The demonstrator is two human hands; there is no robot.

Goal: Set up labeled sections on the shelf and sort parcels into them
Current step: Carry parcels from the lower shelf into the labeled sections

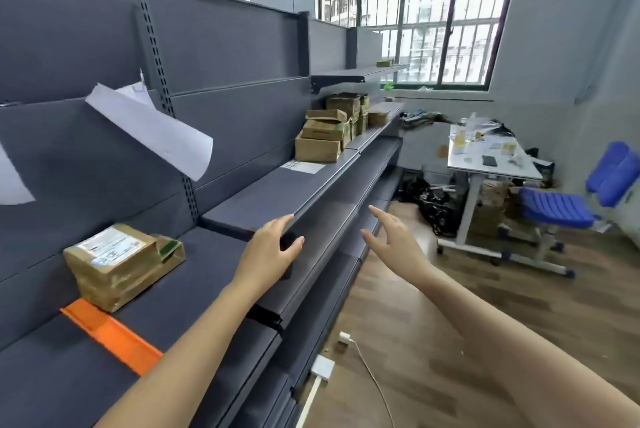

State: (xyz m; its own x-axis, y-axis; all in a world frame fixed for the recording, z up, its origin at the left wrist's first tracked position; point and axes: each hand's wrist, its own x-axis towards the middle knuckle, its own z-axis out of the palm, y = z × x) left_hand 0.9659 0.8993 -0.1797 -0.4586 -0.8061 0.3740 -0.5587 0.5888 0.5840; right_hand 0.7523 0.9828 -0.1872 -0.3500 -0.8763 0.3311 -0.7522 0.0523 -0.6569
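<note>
A: Status on hands?
B: Left hand (273, 247) rests on the front lip of the shelf (214, 254), fingers spread, gripping nothing. Right hand (393, 237) hangs in the air off the shelf's front edge, fingers splayed, empty.
A: Parcels?
B: One taped parcel (117, 263) lies on the shelf, left of the left hand, touching the orange divider (110, 336) at its near corner. A stack of parcels (332, 131) sits further down the same shelf, by the window end (label text unreadable).
A: Labels?
B: White paper sheet (152, 128) hangs on the shelf's back panel above the taped parcel, lower edge curling loose. Another sheet (303, 166) lies flat on the shelf just before the stack.
</note>
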